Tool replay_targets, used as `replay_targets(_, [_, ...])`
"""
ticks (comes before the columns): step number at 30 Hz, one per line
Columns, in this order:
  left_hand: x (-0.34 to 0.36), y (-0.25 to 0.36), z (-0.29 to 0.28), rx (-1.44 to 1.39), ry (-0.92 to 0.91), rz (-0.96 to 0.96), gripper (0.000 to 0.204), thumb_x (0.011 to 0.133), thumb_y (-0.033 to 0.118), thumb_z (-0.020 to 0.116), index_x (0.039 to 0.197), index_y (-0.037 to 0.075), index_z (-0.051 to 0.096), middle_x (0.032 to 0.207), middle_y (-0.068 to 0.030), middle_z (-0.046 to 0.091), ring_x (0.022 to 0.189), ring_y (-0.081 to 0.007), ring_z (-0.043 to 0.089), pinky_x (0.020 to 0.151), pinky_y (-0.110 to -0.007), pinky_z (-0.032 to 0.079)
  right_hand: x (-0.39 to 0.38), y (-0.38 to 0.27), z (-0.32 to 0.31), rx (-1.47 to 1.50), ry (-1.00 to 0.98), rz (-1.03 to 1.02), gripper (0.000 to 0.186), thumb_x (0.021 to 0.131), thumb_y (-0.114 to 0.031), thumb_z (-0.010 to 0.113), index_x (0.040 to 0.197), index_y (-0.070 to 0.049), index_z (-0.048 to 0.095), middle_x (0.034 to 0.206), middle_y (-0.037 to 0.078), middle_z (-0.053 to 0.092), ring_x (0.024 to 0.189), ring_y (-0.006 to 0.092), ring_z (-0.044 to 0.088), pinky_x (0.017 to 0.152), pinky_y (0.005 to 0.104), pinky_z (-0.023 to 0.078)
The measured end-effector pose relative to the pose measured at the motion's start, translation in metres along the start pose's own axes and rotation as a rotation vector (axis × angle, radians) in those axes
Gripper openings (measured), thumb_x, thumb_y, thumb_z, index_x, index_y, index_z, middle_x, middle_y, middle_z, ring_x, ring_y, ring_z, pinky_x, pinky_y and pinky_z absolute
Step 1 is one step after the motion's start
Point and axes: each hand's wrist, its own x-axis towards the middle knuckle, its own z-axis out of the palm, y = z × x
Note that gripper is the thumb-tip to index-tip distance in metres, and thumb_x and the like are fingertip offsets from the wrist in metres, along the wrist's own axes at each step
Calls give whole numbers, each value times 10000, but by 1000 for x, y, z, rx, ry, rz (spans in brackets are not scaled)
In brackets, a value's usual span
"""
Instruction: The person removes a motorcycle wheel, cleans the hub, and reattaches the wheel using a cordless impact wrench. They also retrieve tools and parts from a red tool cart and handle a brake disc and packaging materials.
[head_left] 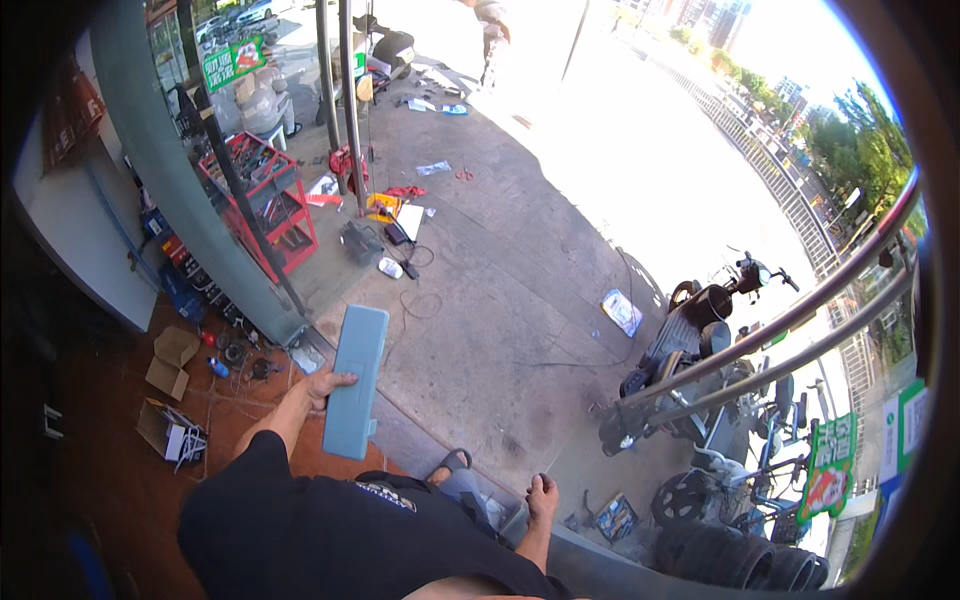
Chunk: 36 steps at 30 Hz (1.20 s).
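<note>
My left hand [323,387] grips a long, flat blue-grey plastic case [356,385] by its left edge, with the thumb across its face. The case is closed and has a small latch at its lower right. It is held out in front of me, over the doorway sill. My right hand [542,497] hangs at my right side with its fingers curled closed; whatever they may hold is hidden. A grey bin [514,524] shows just beside that hand, partly covered by my body. My sandalled foot [455,461] is at the sill.
A red tool cart [265,205] stands behind the glass at left. Open cardboard boxes [173,362] and small parts lie on the tiled floor. Cables and a power tool [362,242] lie ahead. At right are an electric scooter [690,335], metal door handles [780,320], bicycles and stacked tyres [715,553].
</note>
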Motion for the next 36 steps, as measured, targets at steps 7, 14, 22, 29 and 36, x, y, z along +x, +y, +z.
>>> replay_targets(7, [58, 52, -27, -235, 58, -240, 512, 770, 259, 749, 1185, 25, 560, 1037, -130, 657, 929, -273, 656, 822, -451, 535, 229, -186, 87, -122, -248, -195, 314, 894, -194, 607, 1143, -9, 564, 882, 50, 620, 710, 120, 565, 583, 265, 462])
replay_targets(14, [290, 88, -81, -377, 161, -131, 484, 768, 146, 716, 1207, 22, 552, 1050, -139, 653, 938, -290, 652, 833, -464, 524, 504, -249, 194, -64, -249, 36, 266, 911, -185, 572, 1118, -19, 561, 870, 66, 600, 672, 138, 551, 540, 277, 449])
replay_targets(22, [669, 323, -131, -167, 97, -186, 462, 827, 269, 698, 1173, 2, 547, 1011, -144, 648, 873, -255, 653, 802, -424, 519, 649, -207, 201, -188, -216, 711, 260, 868, -172, 584, 1056, -2, 524, 677, 92, 540, 561, 223, 541, 494, 354, 441])
replay_targets(29, [920, 457, -124, -149, 87, -186, 550, 800, 259, 723, 1245, 16, 511, 1086, -123, 619, 933, -251, 625, 843, -412, 499, 893, -347, 308, -453, -284, 690, 285, 860, -180, 588, 1071, 6, 544, 689, 90, 550, 536, 200, 538, 465, 338, 435])
replay_targets(36, [1012, 577, -114, -313, 430, -222, 527, 812, 271, 664, 1255, 24, 521, 1166, -155, 593, 1024, -289, 595, 911, -441, 456, 1239, -720, 507, -310, -307, 108, 342, 872, -175, 541, 1160, 10, 555, 797, 62, 591, 611, 125, 548, 501, 257, 430])
